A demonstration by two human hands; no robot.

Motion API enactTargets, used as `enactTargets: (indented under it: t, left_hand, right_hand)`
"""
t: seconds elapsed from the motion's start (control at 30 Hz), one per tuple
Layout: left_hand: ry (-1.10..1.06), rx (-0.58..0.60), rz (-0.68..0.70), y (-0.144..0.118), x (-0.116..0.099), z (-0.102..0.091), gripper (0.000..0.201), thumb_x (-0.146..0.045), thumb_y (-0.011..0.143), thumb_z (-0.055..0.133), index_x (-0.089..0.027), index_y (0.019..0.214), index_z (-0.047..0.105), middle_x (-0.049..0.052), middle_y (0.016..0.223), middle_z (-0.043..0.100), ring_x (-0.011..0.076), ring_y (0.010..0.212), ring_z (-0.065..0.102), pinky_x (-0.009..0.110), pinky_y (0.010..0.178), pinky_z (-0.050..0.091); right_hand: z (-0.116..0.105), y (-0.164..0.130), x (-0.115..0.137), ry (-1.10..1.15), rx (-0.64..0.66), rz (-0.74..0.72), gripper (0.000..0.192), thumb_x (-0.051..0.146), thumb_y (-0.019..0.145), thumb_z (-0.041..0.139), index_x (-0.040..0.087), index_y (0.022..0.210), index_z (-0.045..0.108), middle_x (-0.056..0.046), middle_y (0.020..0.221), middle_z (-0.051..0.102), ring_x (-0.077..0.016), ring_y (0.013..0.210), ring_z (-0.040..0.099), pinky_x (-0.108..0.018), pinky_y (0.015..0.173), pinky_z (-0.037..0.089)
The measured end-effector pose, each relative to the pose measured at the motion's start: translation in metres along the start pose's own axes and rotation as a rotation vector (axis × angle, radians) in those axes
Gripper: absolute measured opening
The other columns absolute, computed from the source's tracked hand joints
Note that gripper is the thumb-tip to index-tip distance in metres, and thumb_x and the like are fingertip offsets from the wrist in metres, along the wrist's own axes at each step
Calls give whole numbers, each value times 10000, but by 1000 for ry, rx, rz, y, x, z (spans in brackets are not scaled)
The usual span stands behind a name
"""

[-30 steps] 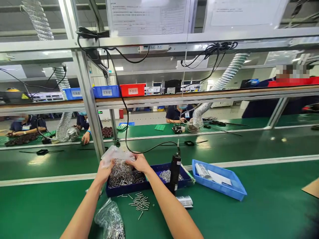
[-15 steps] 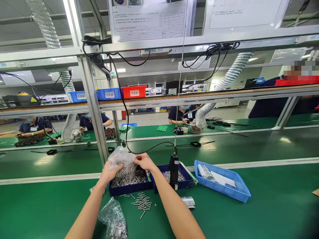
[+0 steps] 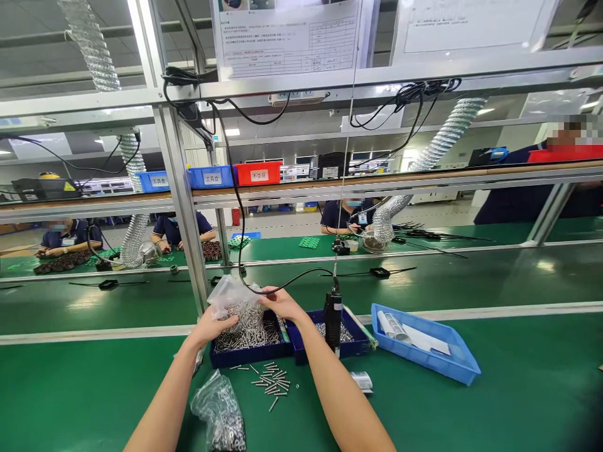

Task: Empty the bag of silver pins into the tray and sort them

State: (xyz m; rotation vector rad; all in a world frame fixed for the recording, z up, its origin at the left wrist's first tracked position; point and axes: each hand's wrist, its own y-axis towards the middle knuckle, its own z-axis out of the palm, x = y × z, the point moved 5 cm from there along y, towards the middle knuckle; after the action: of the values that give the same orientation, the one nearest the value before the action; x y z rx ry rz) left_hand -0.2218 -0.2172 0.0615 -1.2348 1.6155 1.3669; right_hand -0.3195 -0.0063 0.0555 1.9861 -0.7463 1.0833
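A clear bag (image 3: 232, 294) of screws is pinched between left hand (image 3: 210, 324) and right hand (image 3: 281, 303) — mouth tipped down, directly above the dark blue tray (image 3: 245, 355).

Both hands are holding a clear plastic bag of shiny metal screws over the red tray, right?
Not quite. The left hand and right hand do hold the clear plastic bag of shiny metal screws, but the tray under it is a dark blue plastic tray, not red. The head view shows this; the only red bin sits up on the shelf.
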Motion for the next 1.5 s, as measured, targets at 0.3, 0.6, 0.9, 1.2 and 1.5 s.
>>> enactTargets:
  t: [0.3, 0.6, 0.9, 1.2, 1.5]
  left_hand:
    - [-27, 28, 51, 6, -13, 44, 582, -475, 729, 782, -147, 1203, 707, 103, 1130, 750, 322, 1057, 661, 401, 988, 484]
    - [-169, -157, -86, 13, 19, 18, 683, -700, 713, 705, -134, 1094, 734, 131, 993, 779, 351, 1093, 668, 446, 937, 520]
    - [-274, -105, -107, 8, 15, -19, 743, -639, 654, 819, -130, 1182, 702, 173, 1196, 726, 347, 1185, 631, 457, 1056, 455]
    - [-301, -40, -219, 1, 27, -14, 711, -628, 623, 852, -133, 1118, 724, 184, 1252, 701, 344, 1222, 612, 473, 1130, 388]
    - [-253, -95, -297, 8, 34, 0, 734, -642, 736, 768, -190, 1299, 637, 149, 1523, 476, 358, 1416, 420, 496, 1187, 304]
  right_hand:
    - [-52, -33, -6, -286, 226, 134, 170, 243, 608, 753, 172, 516, 628, 71, 447, 488, -91, 445, 418, -216, 474, 324]
    - [-5, -23, 8, -144, 138, 30, 197, 316, 772, 662, 190, 908, 728, -28, 798, 727, -190, 663, 658, -263, 607, 505]
    - [47, 0, 18, -8, 139, -144, 338, 291, 776, 715, 170, 1089, 675, -59, 1071, 721, -252, 1010, 648, -343, 896, 506]
    - [52, 3, 9, 58, 103, -142, 358, 330, 780, 745, 164, 1083, 652, -71, 1040, 713, -246, 959, 648, -360, 891, 503]
    - [47, 1, -3, 142, 58, -151, 436, 404, 827, 709, 197, 1189, 581, -59, 1074, 688, -219, 977, 636, -348, 917, 490]
